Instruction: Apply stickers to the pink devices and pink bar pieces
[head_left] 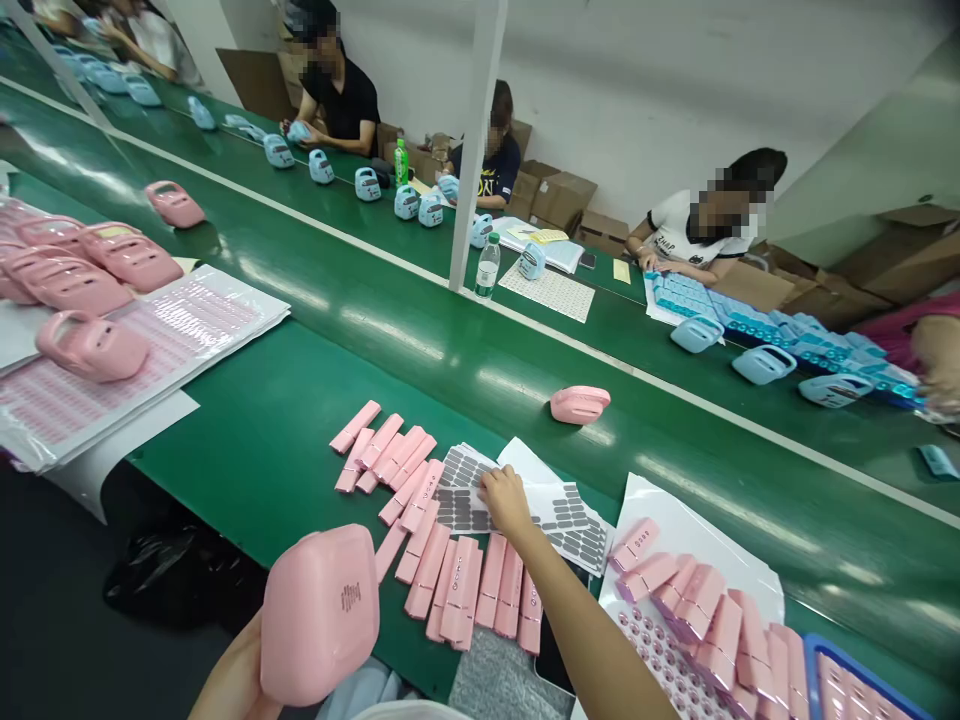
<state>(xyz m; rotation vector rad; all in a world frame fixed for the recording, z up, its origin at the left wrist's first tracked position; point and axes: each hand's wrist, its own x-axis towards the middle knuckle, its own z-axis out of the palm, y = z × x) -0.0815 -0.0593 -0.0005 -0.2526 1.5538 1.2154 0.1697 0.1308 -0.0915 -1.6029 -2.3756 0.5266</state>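
Observation:
A rounded pink plastic housing (319, 615) with small dark print on its face is held up in my left hand (238, 672), at the lower left. The fingers wrap behind it and are partly hidden. My right hand (507, 500) is over the sheets of grey oval stickers (577, 530), its fingers pinched together at the top sheet's edge. Whether a single sticker is between the fingertips cannot be seen. Around the sheets lie several long pink plastic strips (459, 590), some showing a row of small buttons or holes.
More pink strips (720, 620) rest on a white dotted sheet at right, beside a blue tray (811, 665). One pink housing (580, 404) sits on the green conveyor (420, 330); others (90, 345) are grouped at left. Across the belt, several people handle blue housings (367, 184).

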